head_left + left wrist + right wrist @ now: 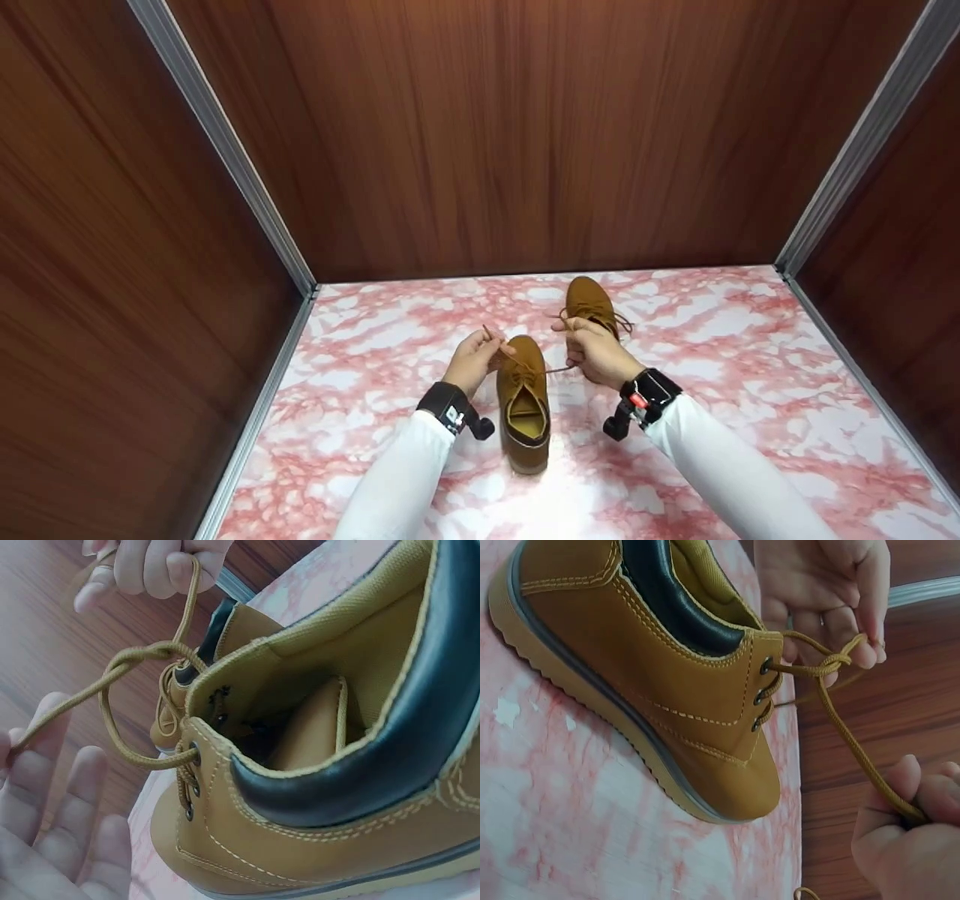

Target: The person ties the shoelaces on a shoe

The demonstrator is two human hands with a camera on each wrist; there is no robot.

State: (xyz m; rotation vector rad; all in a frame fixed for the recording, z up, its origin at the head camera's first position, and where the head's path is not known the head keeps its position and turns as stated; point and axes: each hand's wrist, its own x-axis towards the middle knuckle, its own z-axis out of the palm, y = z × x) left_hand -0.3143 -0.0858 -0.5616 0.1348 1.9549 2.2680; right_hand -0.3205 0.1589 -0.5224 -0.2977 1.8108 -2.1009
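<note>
A tan lace-up shoe (525,454) with a dark padded collar stands on the table, toe pointing away. Its brown shoelace (846,736) is crossed into a loose half-knot above the top eyelets. On the shoe's left, my left hand (474,360) pinches one end of the lace between thumb and finger, other fingers spread. My right hand (596,352) grips the other end with curled fingers, to the right of the shoe. Both lace ends stretch outward from the crossing, which hangs slightly loose. The right wrist view shows the fingers (866,652) of the left hand at the lace.
A matching second shoe (585,294) stands farther back to the right, partly behind the right hand, its laces trailing. The pink-and-white marbled tabletop (360,390) is enclosed by brown wood-grain panels (480,150) with grey metal corner strips.
</note>
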